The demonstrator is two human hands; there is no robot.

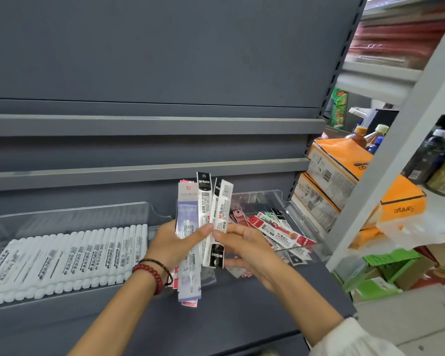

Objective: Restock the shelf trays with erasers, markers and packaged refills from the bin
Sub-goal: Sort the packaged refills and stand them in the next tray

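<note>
Two grips on one fan of refills [205, 214]: left grip [174, 244] curls round the bunch, right grip [243, 246] pinches one pack. Left of them, markers [75, 255] fill a tray [62, 210], likely done. Right tray [297, 210], just past the right grip, looks part-stocked. No erasers visible.

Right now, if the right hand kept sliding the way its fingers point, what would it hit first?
The right hand points left and pinches a white refill packet. Going on, it would press into the fan of packets gripped by the left hand, probably its thumb next; depth is unclear.
</note>
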